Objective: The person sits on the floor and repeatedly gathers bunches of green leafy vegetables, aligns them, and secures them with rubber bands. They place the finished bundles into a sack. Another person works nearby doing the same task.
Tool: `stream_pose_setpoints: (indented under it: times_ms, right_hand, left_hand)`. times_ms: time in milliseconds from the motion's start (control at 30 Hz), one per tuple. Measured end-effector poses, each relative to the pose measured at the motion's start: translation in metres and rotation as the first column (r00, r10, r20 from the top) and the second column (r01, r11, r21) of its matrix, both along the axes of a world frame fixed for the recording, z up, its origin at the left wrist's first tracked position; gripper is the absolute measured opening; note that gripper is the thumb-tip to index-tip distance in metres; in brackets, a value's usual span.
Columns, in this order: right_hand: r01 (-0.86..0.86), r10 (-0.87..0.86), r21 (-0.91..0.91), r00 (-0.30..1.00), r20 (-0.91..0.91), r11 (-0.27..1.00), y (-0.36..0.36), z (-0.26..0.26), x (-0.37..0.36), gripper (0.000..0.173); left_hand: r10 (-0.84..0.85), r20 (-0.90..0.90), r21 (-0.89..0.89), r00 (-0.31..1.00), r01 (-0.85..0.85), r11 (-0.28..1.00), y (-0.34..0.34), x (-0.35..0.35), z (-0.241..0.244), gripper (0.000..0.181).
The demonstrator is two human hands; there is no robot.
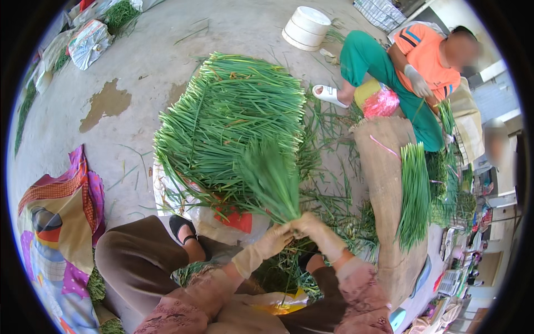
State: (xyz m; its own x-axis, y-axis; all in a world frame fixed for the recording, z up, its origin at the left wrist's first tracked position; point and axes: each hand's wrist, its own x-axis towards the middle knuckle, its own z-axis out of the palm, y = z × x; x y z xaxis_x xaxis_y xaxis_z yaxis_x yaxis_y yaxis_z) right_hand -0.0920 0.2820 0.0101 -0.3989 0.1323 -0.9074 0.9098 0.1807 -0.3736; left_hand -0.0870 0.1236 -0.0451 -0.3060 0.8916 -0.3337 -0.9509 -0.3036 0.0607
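A loose bunch of garlic chives fans out away from me, its leaves blurred and its stalk ends gathered at my hands. My right hand, in a pale thin glove, grips the stalks. Against it, at the base of the same bunch, my left hand has its gloved fingers curled around the stalk ends; some fingertips are hidden. Just beyond lies a big layered heap of garlic chives, with pale cut ends along its sides. The bunch's leaf tips overlap the heap's near right edge.
A burlap-covered surface at right bears a neat chive bundle. Behind it sits a co-worker with gloved hands and more chives. A white foam tub stands beyond the heap. Patterned cloth lies left; loose leaf scraps litter the floor.
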Motion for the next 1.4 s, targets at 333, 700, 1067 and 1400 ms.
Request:
stream_pose_setpoints:
  times_ms: [333, 700, 1067, 1400]
  right_hand:
    - [-0.430, 0.458, 0.607, 0.881, 0.120, 0.668, -0.118, 0.059, 0.083, 0.051]
    - [-0.014, 0.183, 0.357, 0.877, -0.444, 0.934, -0.051, 0.131, 0.134, 0.112]
    - [0.551, -0.257, -0.036, 0.330, -0.908, 0.833, 0.018, 0.058, 0.067, 0.026]
    - [0.401, -0.705, -0.649, -0.011, -0.709, 0.647, 0.048, -0.117, 0.047, 0.093]
  left_hand:
    - [0.222, -0.081, -0.289, 0.972, -0.236, 0.928, -0.031, 0.017, 0.016, 0.039]
    - [-0.027, -0.557, -0.227, 0.830, -0.120, 0.967, -0.015, 0.015, 0.085, 0.036]
    - [-0.337, -0.939, -0.295, -0.070, -0.342, 0.892, 0.080, 0.008, 0.023, 0.069]
    - [-0.474, -0.325, -0.004, -0.818, -0.500, 0.866, 0.129, -0.049, -0.118, 0.068]
